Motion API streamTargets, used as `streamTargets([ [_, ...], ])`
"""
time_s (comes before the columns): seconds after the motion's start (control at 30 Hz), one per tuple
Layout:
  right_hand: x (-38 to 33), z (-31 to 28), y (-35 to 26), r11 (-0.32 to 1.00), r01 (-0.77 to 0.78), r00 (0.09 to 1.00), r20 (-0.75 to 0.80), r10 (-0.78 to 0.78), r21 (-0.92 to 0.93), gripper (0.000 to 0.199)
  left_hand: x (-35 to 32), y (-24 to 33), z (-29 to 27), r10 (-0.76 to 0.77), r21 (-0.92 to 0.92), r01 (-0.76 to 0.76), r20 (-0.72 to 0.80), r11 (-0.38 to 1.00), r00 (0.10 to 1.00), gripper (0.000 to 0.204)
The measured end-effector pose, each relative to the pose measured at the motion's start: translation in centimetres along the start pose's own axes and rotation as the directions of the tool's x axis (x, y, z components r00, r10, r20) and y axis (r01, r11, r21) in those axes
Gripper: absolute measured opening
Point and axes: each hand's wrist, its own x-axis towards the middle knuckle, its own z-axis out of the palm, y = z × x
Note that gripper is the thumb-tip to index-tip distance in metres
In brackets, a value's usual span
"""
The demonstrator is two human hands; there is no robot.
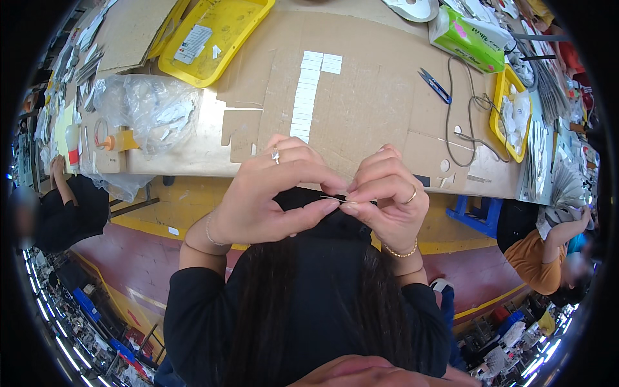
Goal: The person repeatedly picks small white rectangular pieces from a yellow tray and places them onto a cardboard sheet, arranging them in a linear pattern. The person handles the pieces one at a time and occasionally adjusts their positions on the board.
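Your left hand [271, 193] and right hand [387, 197] are together in front of your chest, fingertips almost touching, both pinched on a thin pale strip [336, 199] held level between them, just off the near edge of the cardboard sheet [361, 97] covering the table. On that cardboard, beyond your hands, lies a row of white labels [308, 97]. Blue snips [434, 85] sit to its right, and a yellow tray [216, 35] sits at its far left corner.

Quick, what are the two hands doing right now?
Left hand: closed, pinching one end of a thin white strip.
Right hand: closed, pinching the strip's other end.
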Motion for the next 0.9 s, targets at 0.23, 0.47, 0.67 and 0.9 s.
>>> streamTargets([
  [0.23, -0.3, -0.3, 0.7, 0.954, -0.168, 0.986, 0.042, 0.163, 0.248, 0.02, 0.0, -0.9, -0.1, -0.077, -0.064, 0.08, 0.05, 0.995, 0.996, 0.01],
  [0.47, -0.8, -0.3, 1.3, 0.814, -0.371, 0.921, 0.065, 0.384, 0.447, 0.025, 0.1, -1.4, 0.1, -0.42, -0.509, 0.412, 0.106, 0.756, 0.901, 0.009],
  [0.67, -0.6, -0.1, 1.6, 0.793, -0.401, 0.906, 0.075, 0.416, 0.458, 0.016, 0.1, -2.2, -0.4, -0.449, -0.501, 0.417, 0.063, 0.758, 0.891, 0.007],
  [0.9, -0.8, -0.3, 2.0, 0.811, -0.458, 0.879, 0.047, 0.475, 0.365, 0.005, 0.9, -9.7, -6.7, -0.172, 0.097, 0.363, -0.75, 0.927, 0.639, 0.013],
])
